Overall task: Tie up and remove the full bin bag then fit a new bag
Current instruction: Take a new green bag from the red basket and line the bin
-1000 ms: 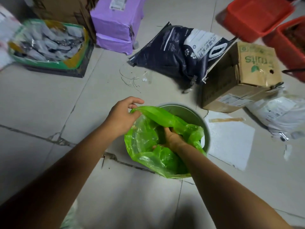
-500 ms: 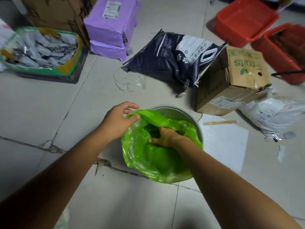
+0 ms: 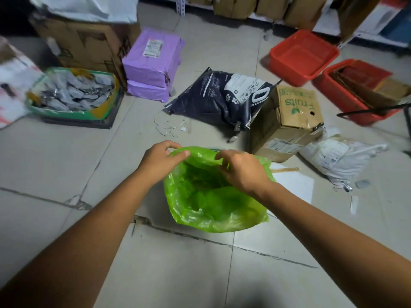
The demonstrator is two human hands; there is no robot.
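A bright green bin bag (image 3: 213,210) sits in a round bin on the tiled floor, its mouth open towards me. The bag drapes over the bin's sides and hides the bin almost wholly. My left hand (image 3: 159,160) pinches the bag's rim at the far left between thumb and fingers. At the far right of the rim my right hand (image 3: 241,168) grips the plastic with curled fingers. Both hands hold the far edge of the bag up.
Close behind the bin lie a dark pet-litter bag (image 3: 220,98) and a cardboard fruits box (image 3: 291,116). Two red tubs (image 3: 302,54) stand at the back right, purple parcels (image 3: 151,65) and a green-rimmed tray of packets (image 3: 73,94) at the left. White paper (image 3: 293,185) lies right of the bin.
My right hand has come up out of the bag and taken hold of its far rim. The bag now covers the bin's grey edge. My view has tilted up.
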